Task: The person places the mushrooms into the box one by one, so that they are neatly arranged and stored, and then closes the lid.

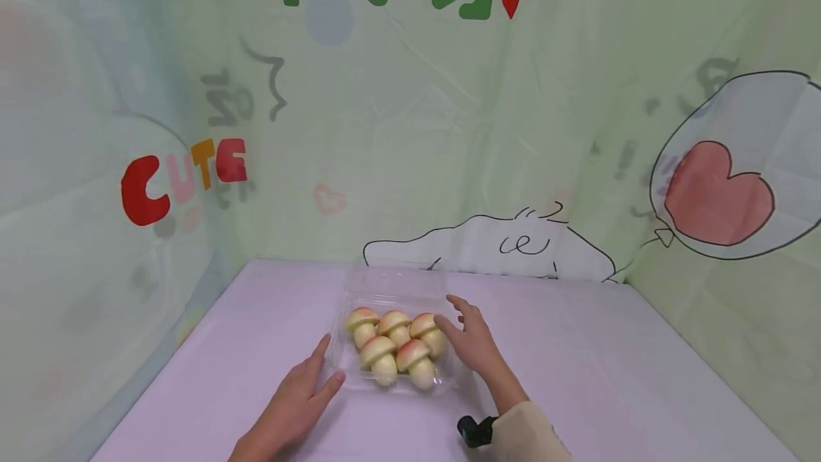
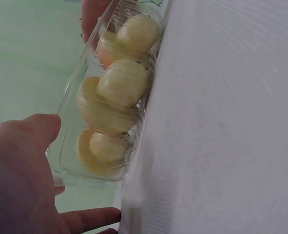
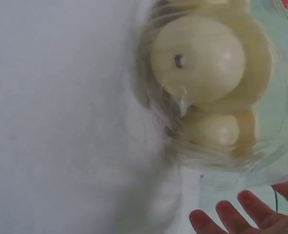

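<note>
A clear plastic clamshell box (image 1: 341,362) rests on the table with its lid (image 1: 394,281) folded back at the far side. Inside sit several mushroom-shaped pieces (image 1: 377,351), cream-coloured with reddish tints on their caps. My left hand (image 1: 296,394) is at the box's left side, fingers extended; in the left wrist view its thumb (image 2: 47,127) is right at the rim. On the other side, my right hand (image 1: 476,344) has its fingers spread and loosely bent, the thumb overlapping the rightmost piece in the head view. In the right wrist view, these fingers (image 3: 251,207) are beside the box wall (image 3: 275,165).
The table (image 1: 596,369) has a pale lilac cover. Printed cloth walls (image 1: 410,141) enclose it at the back and both sides. A small black device (image 1: 476,432) is by the right sleeve (image 1: 529,433).
</note>
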A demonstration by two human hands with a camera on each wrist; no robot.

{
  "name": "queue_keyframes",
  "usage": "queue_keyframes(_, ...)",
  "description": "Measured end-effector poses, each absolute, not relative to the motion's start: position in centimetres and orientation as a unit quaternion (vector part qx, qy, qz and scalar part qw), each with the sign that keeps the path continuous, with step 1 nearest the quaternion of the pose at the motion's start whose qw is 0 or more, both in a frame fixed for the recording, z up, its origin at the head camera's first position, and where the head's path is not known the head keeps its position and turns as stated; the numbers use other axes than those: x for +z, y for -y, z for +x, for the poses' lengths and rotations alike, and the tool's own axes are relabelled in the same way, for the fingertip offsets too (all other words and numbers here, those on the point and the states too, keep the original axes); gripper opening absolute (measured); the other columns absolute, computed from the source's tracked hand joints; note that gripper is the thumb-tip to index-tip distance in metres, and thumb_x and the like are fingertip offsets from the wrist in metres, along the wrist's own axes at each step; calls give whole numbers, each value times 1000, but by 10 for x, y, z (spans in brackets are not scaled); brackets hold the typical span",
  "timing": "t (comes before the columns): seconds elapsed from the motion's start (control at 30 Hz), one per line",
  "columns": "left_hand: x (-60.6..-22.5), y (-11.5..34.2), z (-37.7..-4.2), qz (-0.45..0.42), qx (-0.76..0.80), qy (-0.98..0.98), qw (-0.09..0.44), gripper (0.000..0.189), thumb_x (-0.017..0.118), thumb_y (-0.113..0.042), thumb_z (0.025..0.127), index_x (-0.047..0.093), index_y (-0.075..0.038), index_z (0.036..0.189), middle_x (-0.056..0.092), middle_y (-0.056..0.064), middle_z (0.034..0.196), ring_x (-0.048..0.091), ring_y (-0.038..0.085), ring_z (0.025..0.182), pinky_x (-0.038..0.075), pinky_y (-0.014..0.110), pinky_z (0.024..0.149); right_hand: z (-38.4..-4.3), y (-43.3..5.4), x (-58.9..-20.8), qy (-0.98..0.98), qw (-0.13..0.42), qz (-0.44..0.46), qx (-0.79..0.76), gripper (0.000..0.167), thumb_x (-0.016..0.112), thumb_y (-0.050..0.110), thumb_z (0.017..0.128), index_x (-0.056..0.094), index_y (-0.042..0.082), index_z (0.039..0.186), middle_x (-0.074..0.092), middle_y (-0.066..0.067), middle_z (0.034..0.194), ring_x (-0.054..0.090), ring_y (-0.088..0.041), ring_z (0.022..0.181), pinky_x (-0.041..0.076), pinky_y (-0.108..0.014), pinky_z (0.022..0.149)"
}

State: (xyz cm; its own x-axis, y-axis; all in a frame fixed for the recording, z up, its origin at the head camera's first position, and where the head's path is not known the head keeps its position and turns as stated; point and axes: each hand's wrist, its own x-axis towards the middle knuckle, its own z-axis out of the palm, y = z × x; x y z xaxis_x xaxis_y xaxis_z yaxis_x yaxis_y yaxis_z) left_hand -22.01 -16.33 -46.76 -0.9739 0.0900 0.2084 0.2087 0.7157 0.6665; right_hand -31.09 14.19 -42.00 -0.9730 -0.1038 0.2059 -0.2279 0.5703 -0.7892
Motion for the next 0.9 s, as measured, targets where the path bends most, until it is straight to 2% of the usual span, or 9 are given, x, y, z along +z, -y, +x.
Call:
queue_keyframes(0.2, -471, 165, -219, -81, -372, 921, 83, 74, 55, -49, 105, 32, -10, 163, 56, 25, 148, 48, 47, 141, 37, 64, 115, -322, -144, -430, 824, -35, 40, 565, 69, 51, 39, 108, 29, -3, 160, 37, -34, 158, 41, -49, 145, 43, -59, 114)
queue_keyframes(0.3, -472, 165, -220, -86, -370, 921, 87, 74, 55, -50, 105, 32, -10, 163, 55, 24, 149, 48, 46, 142, 37, 64, 115, -327, -143, -433, 802, -54, 20, 595, 70, 47, 39, 110, 26, -4, 160, 37, -34, 158, 41, -49, 146, 40, -59, 117)
queue_keyframes(0.47, -470, 165, -222, -87, -364, 923, 89, 74, 54, -51, 105, 31, -11, 163, 55, 24, 149, 47, 46, 142, 36, 65, 115, -338, -140, -432, 796, -63, -3, 602, 68, 42, 40, 110, 26, -4, 160, 48, -32, 152, 45, -48, 143, 34, -59, 120)
queue_keyframes(0.57, -468, 165, -223, -85, -366, 923, 87, 74, 54, -51, 105, 31, -11, 163, 54, 24, 150, 47, 46, 143, 36, 64, 115, -345, -142, -430, 772, -79, -27, 630, 64, 39, 36, 111, 27, -5, 159, 50, -32, 149, 52, -43, 136, 44, -53, 114)
queue_keyframes(0.67, -468, 164, -222, -87, -368, 922, 86, 75, 54, -51, 105, 31, -10, 163, 53, 24, 152, 46, 47, 143, 36, 64, 115, -351, -144, -431, 745, -93, -52, 658, 60, 37, 32, 112, 27, -3, 159, 51, -30, 146, 61, -31, 119, 55, -40, 96)
queue_keyframes(0.77, -470, 163, -222, -87, -368, 922, 87, 75, 54, -51, 105, 31, -10, 163, 53, 25, 152, 46, 47, 143, 36, 65, 115, -356, -147, -435, 733, -100, -53, 671, 55, 39, 26, 112, 30, -1, 159, 52, -29, 144, 62, -24, 108, 56, -30, 83)
queue_keyframes(0.9, -471, 163, -223, -87, -363, 923, 90, 74, 54, -50, 105, 31, -10, 163, 53, 25, 152, 47, 47, 142, 36, 64, 115, -358, -148, -438, 736, -105, -33, 668, 52, 41, 22, 111, 34, 3, 160, 50, -29, 145, 62, -26, 112, 54, -31, 86)
